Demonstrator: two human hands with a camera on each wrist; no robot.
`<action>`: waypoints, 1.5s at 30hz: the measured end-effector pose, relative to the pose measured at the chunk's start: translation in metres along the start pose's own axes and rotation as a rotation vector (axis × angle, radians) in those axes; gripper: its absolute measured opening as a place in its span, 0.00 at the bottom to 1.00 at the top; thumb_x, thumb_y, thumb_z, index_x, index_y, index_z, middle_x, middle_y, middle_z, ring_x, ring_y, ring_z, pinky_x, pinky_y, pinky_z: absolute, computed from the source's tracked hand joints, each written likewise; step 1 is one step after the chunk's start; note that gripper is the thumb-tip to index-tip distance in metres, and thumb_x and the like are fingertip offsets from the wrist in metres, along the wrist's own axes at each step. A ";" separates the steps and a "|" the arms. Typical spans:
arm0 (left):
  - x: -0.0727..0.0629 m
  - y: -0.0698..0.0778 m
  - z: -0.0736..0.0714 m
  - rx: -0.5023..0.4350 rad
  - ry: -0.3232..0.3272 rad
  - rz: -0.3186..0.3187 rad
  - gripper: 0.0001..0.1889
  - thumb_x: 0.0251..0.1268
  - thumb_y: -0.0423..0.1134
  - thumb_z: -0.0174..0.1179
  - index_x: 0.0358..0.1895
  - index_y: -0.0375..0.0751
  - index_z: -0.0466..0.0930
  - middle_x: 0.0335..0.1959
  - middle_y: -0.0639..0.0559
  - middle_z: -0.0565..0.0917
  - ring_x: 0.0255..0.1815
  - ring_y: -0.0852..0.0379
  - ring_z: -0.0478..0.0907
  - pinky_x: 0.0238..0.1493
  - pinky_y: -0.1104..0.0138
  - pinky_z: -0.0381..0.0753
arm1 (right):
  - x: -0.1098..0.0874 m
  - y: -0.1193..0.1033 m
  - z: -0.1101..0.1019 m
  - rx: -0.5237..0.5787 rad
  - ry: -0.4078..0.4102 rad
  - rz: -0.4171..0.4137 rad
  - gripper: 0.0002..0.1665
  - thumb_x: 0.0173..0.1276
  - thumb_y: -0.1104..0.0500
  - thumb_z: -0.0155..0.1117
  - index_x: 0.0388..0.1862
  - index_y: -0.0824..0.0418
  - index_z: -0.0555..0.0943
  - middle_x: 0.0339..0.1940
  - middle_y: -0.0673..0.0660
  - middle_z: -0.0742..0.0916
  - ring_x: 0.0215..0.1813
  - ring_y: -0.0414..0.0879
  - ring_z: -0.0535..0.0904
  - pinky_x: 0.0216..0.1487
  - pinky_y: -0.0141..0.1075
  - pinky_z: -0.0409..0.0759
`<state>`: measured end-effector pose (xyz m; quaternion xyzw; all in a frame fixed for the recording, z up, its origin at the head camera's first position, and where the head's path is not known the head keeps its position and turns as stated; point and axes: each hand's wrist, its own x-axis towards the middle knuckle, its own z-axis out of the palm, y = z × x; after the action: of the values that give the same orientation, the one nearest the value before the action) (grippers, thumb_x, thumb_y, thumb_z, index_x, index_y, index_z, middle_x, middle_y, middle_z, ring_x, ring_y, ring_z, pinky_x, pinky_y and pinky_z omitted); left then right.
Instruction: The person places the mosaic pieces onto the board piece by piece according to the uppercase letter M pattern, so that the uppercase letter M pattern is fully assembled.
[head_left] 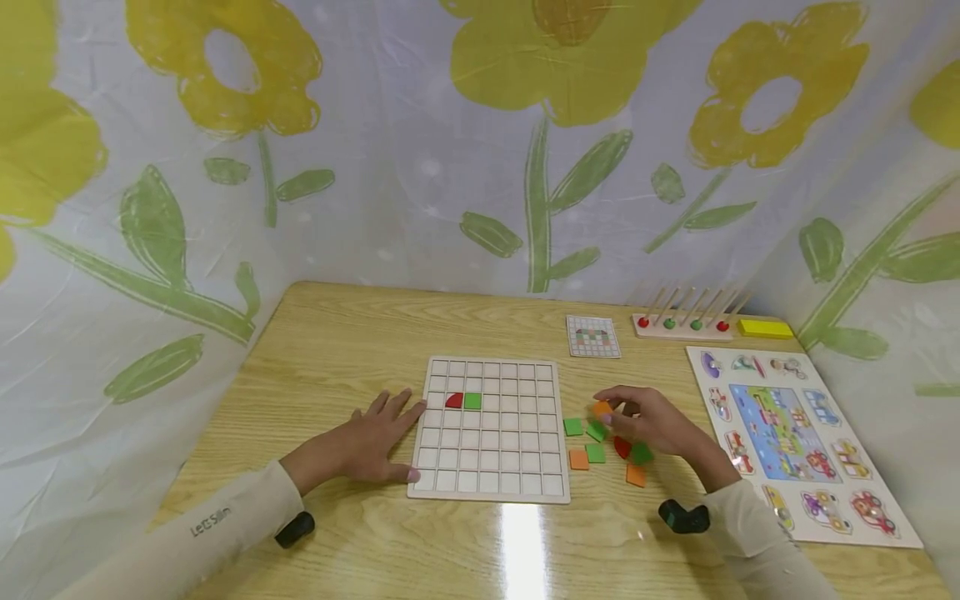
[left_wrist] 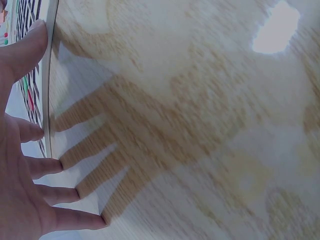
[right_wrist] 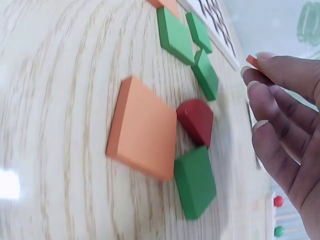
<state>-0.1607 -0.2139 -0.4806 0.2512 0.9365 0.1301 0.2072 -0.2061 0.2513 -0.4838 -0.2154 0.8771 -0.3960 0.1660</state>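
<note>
Green tiles (head_left: 573, 427) lie between board (head_left: 510, 458) and our right fingers (head_left: 617, 392), which pinch one orange tile (head_left: 602, 408) aslant. Our left fingers (head_left: 408, 418) spread, empty.

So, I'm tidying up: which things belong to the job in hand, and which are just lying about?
In use:
- grid board
- pieces on and beside it
- orange piece in right hand
- pattern card, probably

Seemingly lying about:
- beaded peg stand
- yellow block
- picture puzzle board

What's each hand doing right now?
Left hand: open, fingers spread, thumb on the grid board.
Right hand: holding an orange tile between thumb and fingers.
</note>
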 end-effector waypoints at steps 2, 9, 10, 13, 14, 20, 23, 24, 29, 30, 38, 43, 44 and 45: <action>-0.001 0.000 0.000 0.000 0.000 0.001 0.55 0.61 0.69 0.62 0.82 0.41 0.47 0.81 0.32 0.46 0.78 0.22 0.44 0.61 0.23 0.55 | 0.001 -0.003 0.002 -0.001 0.007 -0.006 0.21 0.75 0.58 0.63 0.63 0.64 0.79 0.48 0.61 0.85 0.34 0.43 0.82 0.31 0.34 0.81; -0.002 0.000 -0.001 -0.009 0.001 0.005 0.55 0.61 0.69 0.62 0.82 0.42 0.47 0.81 0.32 0.46 0.78 0.22 0.43 0.61 0.23 0.55 | 0.008 -0.013 0.007 -0.005 0.024 -0.019 0.21 0.74 0.59 0.63 0.63 0.63 0.80 0.49 0.61 0.86 0.36 0.46 0.84 0.33 0.34 0.82; -0.002 -0.001 -0.001 -0.009 0.002 0.005 0.55 0.61 0.69 0.62 0.82 0.42 0.47 0.81 0.32 0.46 0.78 0.22 0.43 0.61 0.23 0.55 | 0.009 -0.014 0.007 -0.001 0.024 -0.019 0.21 0.74 0.59 0.63 0.63 0.63 0.80 0.49 0.61 0.86 0.36 0.46 0.84 0.33 0.34 0.82; -0.001 -0.001 0.000 -0.007 0.002 0.006 0.55 0.61 0.70 0.61 0.82 0.42 0.47 0.81 0.32 0.46 0.78 0.22 0.44 0.61 0.23 0.55 | 0.011 -0.015 0.009 0.010 0.023 -0.035 0.21 0.75 0.58 0.63 0.63 0.64 0.80 0.49 0.61 0.86 0.36 0.45 0.84 0.32 0.34 0.82; -0.001 -0.001 0.000 -0.006 0.003 0.006 0.55 0.61 0.70 0.61 0.82 0.42 0.47 0.81 0.32 0.46 0.78 0.22 0.44 0.61 0.23 0.55 | 0.012 -0.016 0.009 0.012 0.023 -0.044 0.21 0.75 0.58 0.63 0.63 0.64 0.79 0.49 0.61 0.86 0.36 0.45 0.84 0.32 0.34 0.82; -0.002 0.000 -0.001 -0.007 0.004 0.010 0.55 0.61 0.69 0.62 0.82 0.42 0.47 0.81 0.32 0.46 0.78 0.22 0.44 0.61 0.23 0.55 | 0.015 -0.019 0.013 0.010 0.018 -0.086 0.22 0.75 0.58 0.63 0.64 0.65 0.78 0.50 0.62 0.86 0.38 0.47 0.85 0.34 0.34 0.83; -0.002 0.000 -0.001 -0.004 0.002 0.011 0.55 0.61 0.69 0.62 0.82 0.42 0.47 0.81 0.32 0.46 0.78 0.22 0.44 0.61 0.23 0.55 | 0.017 -0.022 0.016 0.020 0.010 -0.092 0.23 0.75 0.58 0.62 0.65 0.66 0.78 0.51 0.63 0.86 0.39 0.49 0.85 0.34 0.34 0.83; -0.002 0.000 -0.001 -0.004 0.002 0.012 0.55 0.61 0.69 0.62 0.82 0.42 0.47 0.81 0.32 0.46 0.78 0.22 0.44 0.61 0.23 0.56 | 0.018 -0.022 0.016 0.024 0.008 -0.091 0.23 0.75 0.58 0.62 0.65 0.66 0.78 0.51 0.63 0.86 0.38 0.50 0.85 0.33 0.34 0.83; -0.001 -0.001 0.000 0.002 0.001 0.013 0.55 0.62 0.69 0.61 0.82 0.42 0.47 0.82 0.32 0.45 0.78 0.22 0.43 0.61 0.23 0.55 | 0.021 -0.024 0.020 0.034 0.011 -0.106 0.22 0.75 0.60 0.62 0.65 0.66 0.78 0.51 0.64 0.86 0.36 0.49 0.85 0.31 0.34 0.81; -0.001 -0.001 0.001 0.000 0.001 0.014 0.55 0.61 0.69 0.62 0.82 0.43 0.47 0.82 0.32 0.45 0.78 0.22 0.43 0.61 0.23 0.55 | 0.021 -0.025 0.020 0.034 0.014 -0.107 0.22 0.75 0.60 0.62 0.64 0.66 0.78 0.50 0.63 0.86 0.35 0.49 0.85 0.31 0.34 0.80; 0.000 -0.003 0.003 -0.004 0.002 0.010 0.55 0.61 0.69 0.62 0.82 0.44 0.47 0.82 0.33 0.45 0.79 0.23 0.43 0.62 0.23 0.55 | 0.026 -0.029 0.026 0.032 0.020 -0.103 0.21 0.74 0.59 0.63 0.63 0.64 0.79 0.46 0.59 0.86 0.28 0.50 0.83 0.28 0.33 0.79; 0.000 -0.003 0.002 0.000 0.008 0.012 0.55 0.61 0.70 0.61 0.82 0.43 0.47 0.82 0.32 0.46 0.78 0.22 0.44 0.61 0.22 0.55 | 0.030 -0.031 0.031 0.056 0.027 -0.109 0.22 0.74 0.58 0.64 0.63 0.66 0.79 0.46 0.60 0.86 0.28 0.51 0.82 0.28 0.33 0.79; 0.000 -0.003 0.002 -0.001 0.009 0.014 0.55 0.61 0.70 0.61 0.82 0.42 0.47 0.81 0.32 0.46 0.78 0.22 0.44 0.61 0.22 0.55 | 0.030 -0.031 0.032 0.061 0.027 -0.111 0.22 0.74 0.58 0.64 0.63 0.66 0.79 0.46 0.61 0.85 0.28 0.52 0.82 0.28 0.33 0.79; 0.000 -0.002 0.002 -0.001 0.010 0.017 0.55 0.61 0.70 0.61 0.82 0.42 0.47 0.81 0.32 0.46 0.78 0.22 0.44 0.61 0.22 0.55 | 0.031 -0.031 0.033 0.065 0.026 -0.113 0.22 0.74 0.58 0.64 0.63 0.66 0.79 0.46 0.61 0.85 0.28 0.52 0.82 0.28 0.32 0.78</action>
<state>-0.1614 -0.2155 -0.4830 0.2583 0.9353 0.1337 0.2014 -0.2097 0.1959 -0.4846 -0.2540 0.8521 -0.4359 0.1390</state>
